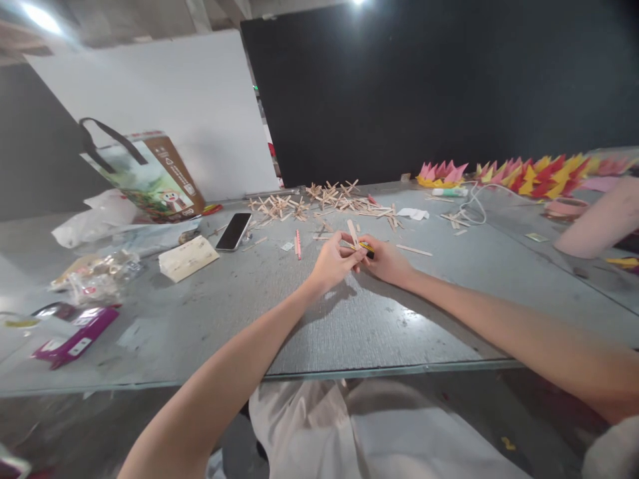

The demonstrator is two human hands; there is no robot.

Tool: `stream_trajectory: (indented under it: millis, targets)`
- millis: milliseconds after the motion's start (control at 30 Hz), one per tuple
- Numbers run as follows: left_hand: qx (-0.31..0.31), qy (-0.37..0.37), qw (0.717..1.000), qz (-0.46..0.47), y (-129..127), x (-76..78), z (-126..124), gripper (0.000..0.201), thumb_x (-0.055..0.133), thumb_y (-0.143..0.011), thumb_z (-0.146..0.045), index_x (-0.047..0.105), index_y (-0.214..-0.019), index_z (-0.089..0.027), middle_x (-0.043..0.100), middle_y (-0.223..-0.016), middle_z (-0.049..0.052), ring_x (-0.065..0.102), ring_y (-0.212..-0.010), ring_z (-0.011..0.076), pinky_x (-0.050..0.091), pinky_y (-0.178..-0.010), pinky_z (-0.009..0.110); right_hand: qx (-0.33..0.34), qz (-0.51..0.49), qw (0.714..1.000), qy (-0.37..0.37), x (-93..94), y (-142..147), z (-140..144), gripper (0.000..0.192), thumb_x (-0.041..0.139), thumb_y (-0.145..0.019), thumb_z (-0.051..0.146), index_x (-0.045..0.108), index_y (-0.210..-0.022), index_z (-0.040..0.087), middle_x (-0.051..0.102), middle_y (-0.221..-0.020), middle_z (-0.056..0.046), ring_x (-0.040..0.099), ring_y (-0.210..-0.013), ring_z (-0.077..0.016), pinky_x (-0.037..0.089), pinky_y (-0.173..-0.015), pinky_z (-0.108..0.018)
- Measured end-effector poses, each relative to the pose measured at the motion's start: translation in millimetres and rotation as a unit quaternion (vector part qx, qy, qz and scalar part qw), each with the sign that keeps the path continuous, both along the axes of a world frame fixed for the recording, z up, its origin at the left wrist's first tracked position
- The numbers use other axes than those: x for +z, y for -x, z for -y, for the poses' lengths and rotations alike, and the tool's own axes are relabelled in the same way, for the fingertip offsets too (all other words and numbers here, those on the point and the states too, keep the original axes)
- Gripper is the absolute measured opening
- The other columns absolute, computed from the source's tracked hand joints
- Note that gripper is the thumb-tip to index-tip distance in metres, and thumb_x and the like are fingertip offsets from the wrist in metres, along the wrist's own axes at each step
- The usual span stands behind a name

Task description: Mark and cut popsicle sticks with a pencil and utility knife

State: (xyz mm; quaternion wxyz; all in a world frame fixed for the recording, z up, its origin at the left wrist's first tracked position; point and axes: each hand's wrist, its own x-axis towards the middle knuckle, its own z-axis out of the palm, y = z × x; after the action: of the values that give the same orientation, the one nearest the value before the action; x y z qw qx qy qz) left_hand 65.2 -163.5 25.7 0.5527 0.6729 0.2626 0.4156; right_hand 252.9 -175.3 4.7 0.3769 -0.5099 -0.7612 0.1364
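While the left hand (333, 261) pinches a flat, pale wooden craft stick (352, 232), the right hand (390, 261) holds a small yellow-and-black tool (368, 250) over the grey desk (239, 313).

The left grip is clamped on the craft stick, which tilts up from the fingertips; the right grip is closed around the tool, and whether tool and stick touch, I cannot tell. Beyond the hands lies a loose heap of pale wooden sticks (334, 197), many crossed. A narrow red-and-white strip (298, 245) lies to their left, and a single thin wooden stick (414, 250) just right of the right hand. Farther left, a black-screened smartphone (234, 231) lies near a cream-coloured rectangular packet (188, 258).
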Motion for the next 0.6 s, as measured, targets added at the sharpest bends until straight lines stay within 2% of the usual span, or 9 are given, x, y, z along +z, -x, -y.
stream_trajectory:
  millis: [300, 600]
  targets:
    - [0.006, 0.006, 1.0, -0.002, -1.5, 0.8, 1.3, 0.054, 0.088, -0.084, -0.048, 0.042, -0.099, -0.024, 0.078, -0.074, 0.001, 0.062, -0.053, 0.0122, 0.047, -0.06, 0.027, 0.001, 0.008, 1.0, 0.001, 0.3, -0.1, -0.3, 0.013, 0.062, -0.089, 0.029, 0.068, -0.099, 0.023, 0.074, -0.073, 0.0, 0.067, -0.065, -0.0214, 0.044, -0.064, -0.03]
    - [0.013, 0.011, 1.0, -0.007, -1.8, 2.1, 3.0, 0.055, 0.089, -0.083, -0.047, 0.044, -0.105, -0.024, 0.077, -0.074, -0.001, 0.062, -0.052, 0.0124, 0.047, -0.059, 0.026, 0.001, 0.024, 1.0, -0.003, -2.8, -1.7, -2.6, 0.016, 0.059, -0.091, 0.028, 0.069, -0.104, 0.023, 0.076, -0.081, -0.003, 0.07, -0.071, -0.0233, 0.045, -0.066, -0.031]
